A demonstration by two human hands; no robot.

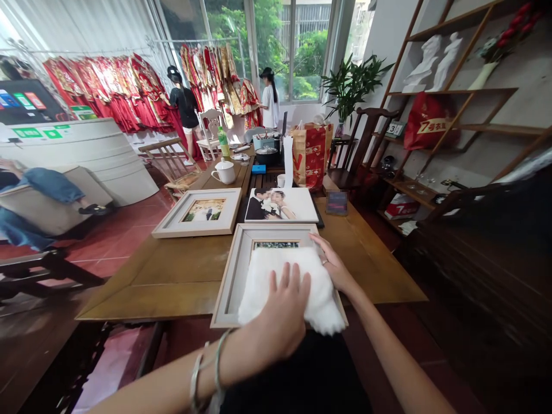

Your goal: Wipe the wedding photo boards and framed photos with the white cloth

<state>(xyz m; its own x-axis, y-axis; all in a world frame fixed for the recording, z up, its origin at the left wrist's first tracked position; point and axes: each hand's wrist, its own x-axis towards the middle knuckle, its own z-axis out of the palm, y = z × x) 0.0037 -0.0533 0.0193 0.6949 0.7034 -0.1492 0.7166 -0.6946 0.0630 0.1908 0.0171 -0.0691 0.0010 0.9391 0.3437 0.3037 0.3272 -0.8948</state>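
A light-coloured picture frame [222,287] lies at the near edge of the wooden table. Across most of it spreads a white fluffy cloth [259,282], so only a strip of the photo inside shows at the top. My left hand [287,307] presses flat on the cloth with its fingers spread. Along the frame's right side, my right hand [334,261] grips the rim, fingertips near the upper right corner; part of its grip is hidden.
Beyond lie a second framed photo [196,233] and an unframed couple's photo print [297,214]. Farther back stand a white lidded mug [224,172], a green bottle [223,141] and a paper bag [311,155]. A phone-like dark device [336,203] is at right. Two people stand by clothing racks.
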